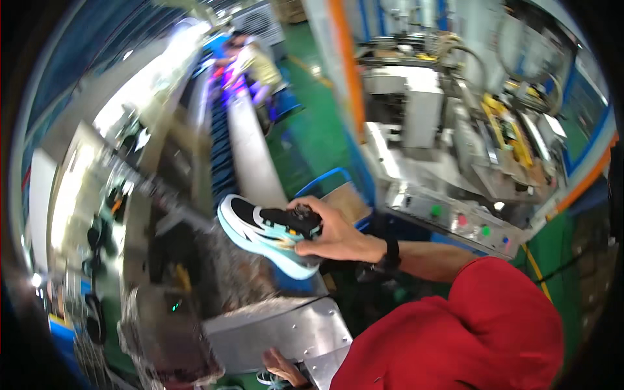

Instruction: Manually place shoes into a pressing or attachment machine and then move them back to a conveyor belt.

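While the one white and mint shoe (270, 235) lies just to the left of the right hand (335, 234), with its toe directed away from the palm, this hand is closed around the heel part, the thumb on the near side and the fingers over the top. The left hand (283, 367) is near one metal box (279, 335) and one more shoe (265, 377), only partly visible, and I cannot tell how open it is or whether it holds something. On the control panel (448, 220) I count four coloured buttons.
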The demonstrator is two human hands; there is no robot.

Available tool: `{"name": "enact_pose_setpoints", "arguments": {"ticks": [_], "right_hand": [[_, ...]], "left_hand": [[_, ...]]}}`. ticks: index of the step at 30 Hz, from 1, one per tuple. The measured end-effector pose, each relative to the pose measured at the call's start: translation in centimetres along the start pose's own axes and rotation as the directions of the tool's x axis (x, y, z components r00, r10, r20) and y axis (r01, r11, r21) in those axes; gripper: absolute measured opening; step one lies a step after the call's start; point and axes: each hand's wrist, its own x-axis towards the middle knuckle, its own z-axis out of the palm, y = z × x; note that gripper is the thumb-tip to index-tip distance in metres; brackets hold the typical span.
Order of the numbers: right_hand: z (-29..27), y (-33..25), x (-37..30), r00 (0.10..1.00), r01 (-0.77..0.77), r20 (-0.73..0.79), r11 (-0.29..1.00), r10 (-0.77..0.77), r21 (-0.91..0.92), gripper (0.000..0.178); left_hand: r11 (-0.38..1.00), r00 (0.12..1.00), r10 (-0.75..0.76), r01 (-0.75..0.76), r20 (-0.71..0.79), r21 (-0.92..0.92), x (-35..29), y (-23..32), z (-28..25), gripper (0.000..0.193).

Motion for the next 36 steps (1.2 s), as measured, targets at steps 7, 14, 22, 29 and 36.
{"name": "enact_pose_setpoints", "arguments": {"ticks": [7,14,22,29,36], "right_hand": [[-16.7,-2.3,-12.8,0.906,-0.293,-0.23,0.919,0.355,0.262,0.072],[-35.6,-0.6,-24.1,0.649,-0.317,-0.723,0.948,0.235,0.024,0.061],[-50.9,-1.7,-31.5,0.259,-0.503,-0.962,0.862,0.092,-0.053,0.056],[-54.5,-1.3,-32.7,0.045,-0.643,-0.998,0.764,-0.04,-0.059,0.056],[-67.1,3.8,-24.9,0.23,-0.844,-0.973,0.5,0.012,-0.194,0.048]], "left_hand": [[0.487,0.651,0.704,-0.151,0.284,-0.86,-15.4,36.3,17.2,0.054],[0.71,0.141,0.704,-0.091,0.696,-0.699,-28.6,48.3,34.4,0.05],[0.82,0.165,0.523,-0.366,0.836,-0.441,-30.7,60.2,65.3,0.063],[0.54,0.249,0.708,-0.793,0.66,-0.281,-31.7,62.7,81.3,0.06],[0.937,0.05,0.169,0.301,0.984,-0.176,-29.4,63.6,73.7,0.019]]}}
